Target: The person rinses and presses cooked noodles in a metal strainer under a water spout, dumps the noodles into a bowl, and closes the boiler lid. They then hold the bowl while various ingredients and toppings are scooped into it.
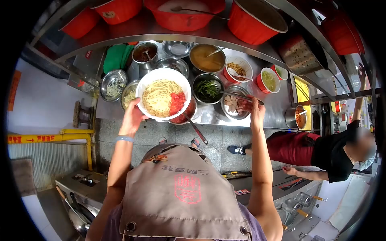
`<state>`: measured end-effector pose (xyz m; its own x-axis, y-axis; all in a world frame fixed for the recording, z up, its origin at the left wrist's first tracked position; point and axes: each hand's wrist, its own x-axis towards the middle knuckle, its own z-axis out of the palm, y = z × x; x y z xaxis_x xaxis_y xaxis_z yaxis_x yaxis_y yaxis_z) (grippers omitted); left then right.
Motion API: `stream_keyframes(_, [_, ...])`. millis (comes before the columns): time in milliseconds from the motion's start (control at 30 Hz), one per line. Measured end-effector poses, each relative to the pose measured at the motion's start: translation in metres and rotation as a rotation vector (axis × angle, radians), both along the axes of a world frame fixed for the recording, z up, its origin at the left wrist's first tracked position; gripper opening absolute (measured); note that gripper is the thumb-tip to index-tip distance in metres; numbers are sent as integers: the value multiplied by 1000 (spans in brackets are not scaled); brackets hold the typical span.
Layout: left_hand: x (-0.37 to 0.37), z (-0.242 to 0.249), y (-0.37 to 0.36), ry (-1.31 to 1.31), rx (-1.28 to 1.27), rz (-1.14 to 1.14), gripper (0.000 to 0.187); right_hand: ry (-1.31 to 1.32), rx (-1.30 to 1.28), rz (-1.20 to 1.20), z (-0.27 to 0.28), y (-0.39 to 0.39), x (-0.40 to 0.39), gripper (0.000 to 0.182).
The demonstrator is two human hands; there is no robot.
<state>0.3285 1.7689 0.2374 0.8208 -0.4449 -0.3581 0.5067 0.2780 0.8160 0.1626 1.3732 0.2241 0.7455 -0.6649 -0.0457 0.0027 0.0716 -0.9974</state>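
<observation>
My left hand (132,114) is closed on the rim of a white bowl (141,109). In this bowl lie pale noodles (161,96) with a heap of chopped red topping (177,103) on the right side. My right hand (255,111) grips the end of a long-handled metal utensil (237,95). The utensil's far end is in a steel bowl of green vegetables (207,88), and what shape it has there I cannot make out. Under the handle, close to my right fingers, is a steel bowl of sliced meat (232,105).
Around the white bowl stand a pot of brown liquid (207,58), a tub of nuts (240,68), a red sauce bowl with a ladle (195,127) and a chopped-garnish bowl (113,85). Red basins line the overhead shelf (169,40). Another person (321,154) stands at the right.
</observation>
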Motion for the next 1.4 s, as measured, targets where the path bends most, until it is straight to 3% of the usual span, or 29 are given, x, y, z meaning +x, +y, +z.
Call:
stream_keyframes(300, [10,-23,-36,101,30,-163,59,-125,7,36,94,16,-18,35])
stream_keyframes(533, [9,8,-66,121,-76,-271,55,-209,-72,124,106,61,-19,37])
stream_keyframes(667, [10,29,-68,144,-132,-276,49,-217,-439,173,96,85,-28,35])
stream_keyframes(733, [15,31,-66,146,-136,-269,46,-288,-886,260,101,84,-30,25])
stream_keyframes(833, [20,28,-65,138,-96,-263,46,-412,-1237,433,98,75,-30,25])
stream_keyframes(1067, [25,25,-60,122,-117,-303,47,-482,-1555,490,103,74,-38,34])
stream_keyframes(1333, [17,32,-64,34,-39,-249,51,-478,-1555,467,94,78,-45,29])
stream_keyframes(1400, [15,35,-62,40,-55,-258,49,-452,-1212,319,79,78,-49,24])
